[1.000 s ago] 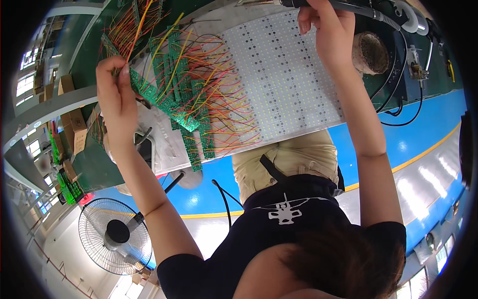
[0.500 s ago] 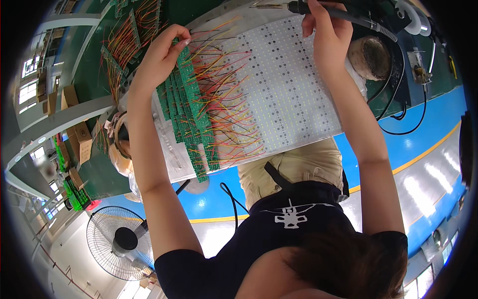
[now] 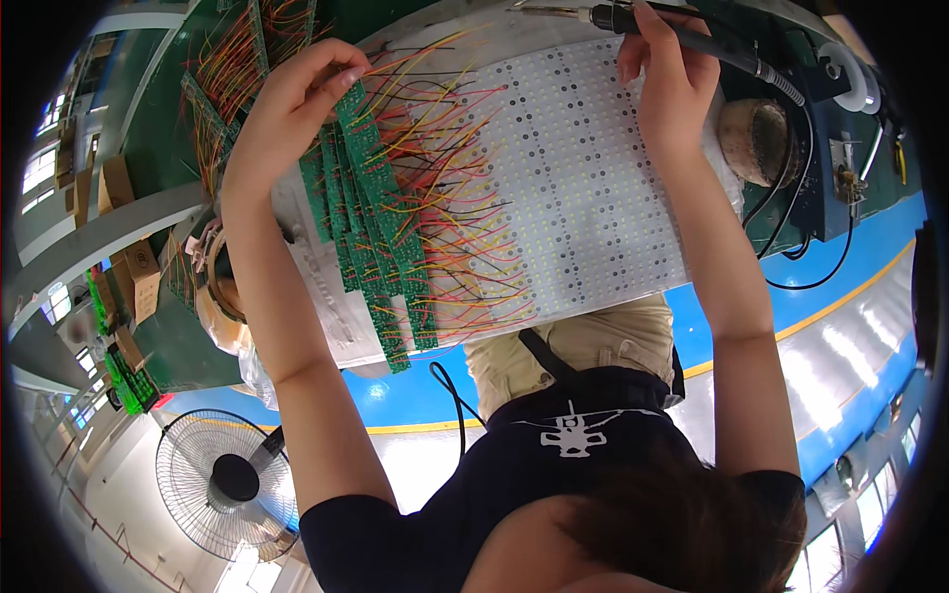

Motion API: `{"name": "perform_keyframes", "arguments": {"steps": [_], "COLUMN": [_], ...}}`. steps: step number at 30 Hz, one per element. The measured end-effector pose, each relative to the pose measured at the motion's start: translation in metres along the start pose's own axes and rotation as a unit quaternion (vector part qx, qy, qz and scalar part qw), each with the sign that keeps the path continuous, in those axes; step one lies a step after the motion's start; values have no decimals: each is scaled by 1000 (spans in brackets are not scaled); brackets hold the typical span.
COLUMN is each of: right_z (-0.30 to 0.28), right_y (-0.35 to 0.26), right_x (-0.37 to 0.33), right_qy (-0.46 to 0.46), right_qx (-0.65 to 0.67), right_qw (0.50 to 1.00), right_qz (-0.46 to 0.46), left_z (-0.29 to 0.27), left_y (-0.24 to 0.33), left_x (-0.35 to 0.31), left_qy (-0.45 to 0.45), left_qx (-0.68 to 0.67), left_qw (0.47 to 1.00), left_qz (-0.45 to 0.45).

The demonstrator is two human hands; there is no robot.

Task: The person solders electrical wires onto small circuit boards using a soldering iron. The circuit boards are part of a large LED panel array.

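My left hand (image 3: 282, 119) pinches, thumb against finger, at the far end of a narrow green circuit board (image 3: 381, 193). This board lies uppermost in a row of several overlapping boards. Thin red, yellow and black wires (image 3: 474, 212) fan out from the boards to the right. They reach over a white panel (image 3: 593, 178) patterned with rows of grey and yellowish dots. In my right hand (image 3: 677, 84) is a soldering iron (image 3: 732, 47) with a black handle. Its thin metal tip points left, above the panel's far edge, apart from the boards.
More wired boards (image 3: 213, 104) are heaped at the far left. A round worn pot (image 3: 756, 143), a white spool (image 3: 856, 91) and black cables (image 3: 809, 163) stand at the right. At lower left are a clear plastic bag (image 3: 255, 376) and a standing fan (image 3: 232, 479).
The view has shifted slightly. My left hand stays pinched at the board's far end, a little further left in view. My right hand still holds the soldering iron, slightly further right in view.
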State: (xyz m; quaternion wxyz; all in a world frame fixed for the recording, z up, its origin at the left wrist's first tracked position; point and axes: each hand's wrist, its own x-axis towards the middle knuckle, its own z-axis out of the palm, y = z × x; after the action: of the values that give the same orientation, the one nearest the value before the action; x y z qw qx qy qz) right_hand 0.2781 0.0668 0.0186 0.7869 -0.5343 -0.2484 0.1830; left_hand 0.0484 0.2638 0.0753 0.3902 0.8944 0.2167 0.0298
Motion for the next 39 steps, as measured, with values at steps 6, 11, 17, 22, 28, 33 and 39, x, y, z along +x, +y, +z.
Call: {"name": "perform_keyframes", "arguments": {"steps": [6,11,17,22,28,33,39], "right_z": [5,0,-2,0,1,-2,-3], "right_y": [4,3,2,-1,-4,-1,2], "right_x": [0,0,1,1,0,2,3], "right_qy": [10,12,-2,-1,3,-5,3], "right_qx": [44,29,27,17,2,5,18], "right_qw": [999,999,1000,1000,1000,1000,1000], "right_qz": [11,-3,0,9,13,1,12], "left_z": [0,11,1,-4,5,8,16], "left_y": [-11,-12,8,10,17,15,21], "left_x": [15,22,12,7,11,17,25], "left_qy": [-49,-68,46,44,32,20,5], "left_qx": [-9,64,101,188,225,254,275], "left_qw": [997,995,989,977,972,960,955], "left_qz": [57,36,94,88,67,115,108]}}
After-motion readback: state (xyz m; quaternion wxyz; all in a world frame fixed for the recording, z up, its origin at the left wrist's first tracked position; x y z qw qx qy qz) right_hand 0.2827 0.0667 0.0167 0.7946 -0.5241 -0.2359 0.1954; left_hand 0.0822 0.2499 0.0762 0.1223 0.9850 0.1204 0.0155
